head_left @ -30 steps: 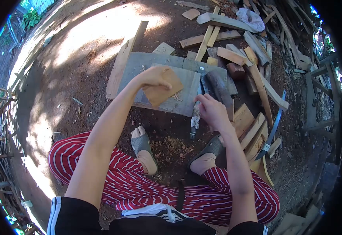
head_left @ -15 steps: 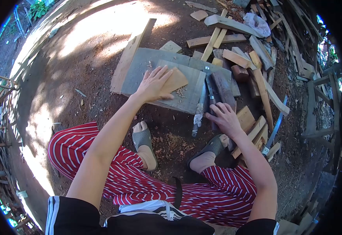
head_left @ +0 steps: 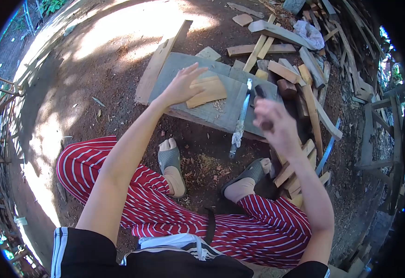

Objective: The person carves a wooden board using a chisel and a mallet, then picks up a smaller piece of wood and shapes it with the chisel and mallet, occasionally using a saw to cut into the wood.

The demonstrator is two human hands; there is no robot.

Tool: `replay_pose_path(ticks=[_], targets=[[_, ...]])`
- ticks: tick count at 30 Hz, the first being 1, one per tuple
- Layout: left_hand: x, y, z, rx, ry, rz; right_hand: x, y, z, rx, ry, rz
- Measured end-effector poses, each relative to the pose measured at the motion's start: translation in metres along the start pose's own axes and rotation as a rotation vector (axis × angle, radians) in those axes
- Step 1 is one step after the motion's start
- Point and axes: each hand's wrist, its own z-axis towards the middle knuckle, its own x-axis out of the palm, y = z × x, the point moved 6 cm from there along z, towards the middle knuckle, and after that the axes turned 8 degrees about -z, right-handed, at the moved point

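My left hand point(head_left: 182, 88) hovers over a flat, pale piece of wood point(head_left: 208, 91), fingers stretched out. That piece has a slanted edge and lies on a broad grey board point(head_left: 202, 115) with curled shavings around it. My right hand point(head_left: 276, 123) is raised over the board's right end, its fingers wrapped round a dark, stick-like tool point(head_left: 259, 91). Motion blurs this hand, and most of the tool is hidden in its grip. Just left of it lies a narrow metal strip point(head_left: 246, 103), its lower part wrapped in clear plastic point(head_left: 237, 133).
Wood offcuts point(head_left: 283, 72) are heaped right of the board, with a white plastic bag point(head_left: 308, 34) behind. A long plank point(head_left: 158, 69) leans at the board's left. A blue curved strip point(head_left: 328, 148) lies far right. My sandalled feet point(head_left: 170, 162) flank shavings on the dirt.
My left hand has lifted off the pale wood, uncovering more of it. My right hand has risen from beside the board, bringing up the dark stick-like tool. The view has shifted slightly.
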Motion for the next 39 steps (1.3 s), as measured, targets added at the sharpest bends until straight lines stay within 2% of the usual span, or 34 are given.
replay_pose_path(ticks=[1, 3, 4, 5, 6, 7, 8, 9, 10, 11, 12, 13, 14, 15, 16, 17, 18, 20, 22, 26, 28, 29, 31, 34, 39], targets=[[-0.014, -0.016, 0.001, 0.070, -0.046, -0.115, -0.011, 0.005, 0.015, 0.003, 0.002, -0.003], [-0.044, -0.048, 0.001, 0.137, -0.095, -0.230, -0.043, 0.004, 0.042, 0.196, -0.172, 0.120], [-0.049, -0.073, 0.002, 0.140, 0.029, -0.357, -0.054, 0.015, 0.057, 0.193, -0.170, 0.120], [-0.048, -0.097, 0.002, 0.144, 0.156, -0.485, -0.069, 0.025, 0.069, 0.235, -0.278, 0.194], [-0.048, -0.117, 0.001, 0.144, 0.158, -0.490, -0.077, 0.032, 0.076, 0.280, -0.387, 0.266], [-0.049, -0.146, -0.003, 0.297, 0.086, -0.533, -0.075, 0.037, 0.085, 0.285, -0.384, 0.263], [-0.051, -0.169, -0.008, 0.450, 0.011, -0.571, -0.075, 0.045, 0.096, 0.190, -0.429, 0.285], [-0.046, -0.181, -0.008, 0.453, 0.012, -0.570, -0.074, 0.054, 0.106, 0.091, -0.475, 0.307], [-0.047, -0.188, -0.009, 0.452, -0.093, -0.672, -0.069, 0.058, 0.115, 0.092, -0.478, 0.306], [-0.052, -0.190, -0.009, 0.451, -0.197, -0.776, -0.064, 0.067, 0.124, 0.036, -0.463, 0.233], [-0.055, -0.192, -0.010, 0.453, -0.195, -0.779, -0.058, 0.080, 0.130, -0.018, -0.446, 0.159], [-0.064, -0.183, -0.011, 0.390, -0.292, -0.960, -0.055, 0.105, 0.144, -0.014, -0.444, 0.153], [-0.072, -0.170, -0.012, 0.317, -0.390, -1.140, -0.063, 0.127, 0.157, 0.187, -0.622, 0.191], [-0.066, -0.144, -0.007, 0.218, -0.357, -1.144, -0.068, 0.133, 0.157, 0.388, -0.798, 0.229], [-0.076, -0.131, -0.014, 0.139, -0.464, -1.189, -0.059, 0.106, 0.155, 0.385, -0.797, 0.227], [-0.090, -0.121, -0.019, -0.014, -0.590, -1.136, -0.022, 0.052, 0.160, 0.315, -0.504, 0.501], [-0.099, -0.107, -0.022, -0.053, -0.621, -1.124, 0.017, 0.016, 0.158, 0.234, -0.197, 0.760], [-0.112, -0.073, -0.021, -0.008, -0.619, -1.159, 0.076, -0.004, 0.136, -0.007, 0.104, 0.044], [-0.117, -0.069, -0.024, 0.011, -0.593, -1.208, 0.136, -0.022, 0.108, -0.128, 0.324, 0.026], [-0.113, -0.073, -0.020, -0.004, -0.547, -1.264, 0.166, -0.013, 0.097, -0.076, 0.355, -0.035], [-0.105, -0.067, -0.015, -0.016, -0.509, -1.274, 0.171, -0.021, 0.091, 0.006, 0.528, -0.099], [-0.101, -0.067, -0.013, -0.026, -0.502, -1.289, 0.167, -0.020, 0.089, 0.008, 0.537, -0.099], [-0.094, -0.070, -0.011, -0.034, -0.503, -1.333, 0.156, -0.025, 0.082, 0.049, 0.530, -0.268], [-0.086, -0.065, -0.006, -0.046, -0.548, -1.354, 0.145, -0.033, 0.069, 0.088, 0.537, -0.294], [-0.065, -0.071, 0.003, -0.042, -0.530, -1.351, 0.138, -0.039, 0.054, 0.135, 0.400, -0.164]])
